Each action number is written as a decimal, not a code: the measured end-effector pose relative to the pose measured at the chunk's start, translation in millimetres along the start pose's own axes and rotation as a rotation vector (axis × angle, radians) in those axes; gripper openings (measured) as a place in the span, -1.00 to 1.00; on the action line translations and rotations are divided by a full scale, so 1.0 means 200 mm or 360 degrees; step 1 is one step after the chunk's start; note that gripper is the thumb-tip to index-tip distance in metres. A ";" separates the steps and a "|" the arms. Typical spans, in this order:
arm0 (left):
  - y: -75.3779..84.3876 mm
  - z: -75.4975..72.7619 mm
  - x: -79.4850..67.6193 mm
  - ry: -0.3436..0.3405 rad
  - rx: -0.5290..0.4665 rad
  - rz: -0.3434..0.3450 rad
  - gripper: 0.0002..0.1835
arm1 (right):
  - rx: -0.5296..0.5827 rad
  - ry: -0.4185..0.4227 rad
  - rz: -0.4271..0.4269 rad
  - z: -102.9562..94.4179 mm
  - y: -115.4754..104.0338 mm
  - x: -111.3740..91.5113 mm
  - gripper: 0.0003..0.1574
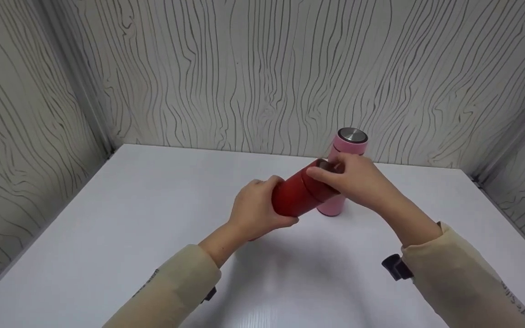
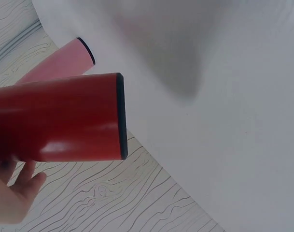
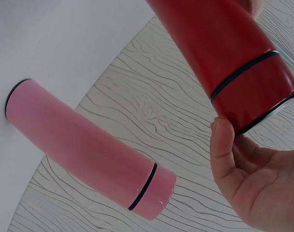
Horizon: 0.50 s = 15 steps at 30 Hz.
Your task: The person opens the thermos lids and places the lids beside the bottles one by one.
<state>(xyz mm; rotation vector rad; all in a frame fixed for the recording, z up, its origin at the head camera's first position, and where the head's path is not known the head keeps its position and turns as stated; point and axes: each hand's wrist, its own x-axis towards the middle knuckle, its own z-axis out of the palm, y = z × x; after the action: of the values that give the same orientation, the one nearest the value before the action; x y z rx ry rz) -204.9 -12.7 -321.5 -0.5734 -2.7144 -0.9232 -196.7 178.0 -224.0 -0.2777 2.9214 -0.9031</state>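
Note:
A red thermos bottle (image 1: 295, 195) is held tilted above the table, its lid end pointing up and to the right. My left hand (image 1: 257, 206) grips its body, fingers wrapped over the far side. At the other end, my right hand (image 1: 356, 178) pinches the red lid (image 3: 257, 92) between thumb and fingers. In the right wrist view a dark ring runs between lid and body. The bottle's black-edged base (image 2: 121, 116) faces the table in the left wrist view. Just behind, a pink thermos bottle (image 1: 333, 207) with a silver lid top stands upright, partly hidden by the right hand.
The white table (image 1: 130, 218) reaches back to a wall (image 1: 226, 82) with a wood-grain line pattern. Similar panels (image 1: 12, 114) close off the left and right sides. Shadows of the arms fall on the tabletop.

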 end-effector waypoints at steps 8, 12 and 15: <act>0.00 -0.01 0.01 -0.0032 0.0037 -0.0049 -0.35 | 0.0124 -0.0133 -0.0284 -0.02 0.00 -0.01 -0.21; 0.01 0.00 0.01 -0.0033 0.0054 -0.0064 -0.34 | 0.0029 -0.0053 -0.0092 -0.02 -0.02 -0.01 -0.06; 0.00 0.00 0.01 -0.0030 0.0060 -0.0057 -0.35 | -0.0023 -0.0016 -0.0003 -0.02 -0.02 0.00 -0.16</act>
<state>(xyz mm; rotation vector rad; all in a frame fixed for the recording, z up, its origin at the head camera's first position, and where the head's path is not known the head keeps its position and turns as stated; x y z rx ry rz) -206.0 -12.4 -319.9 -0.5311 -2.7612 -0.8772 -195.9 176.6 -218.8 -0.2852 2.9199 -0.8783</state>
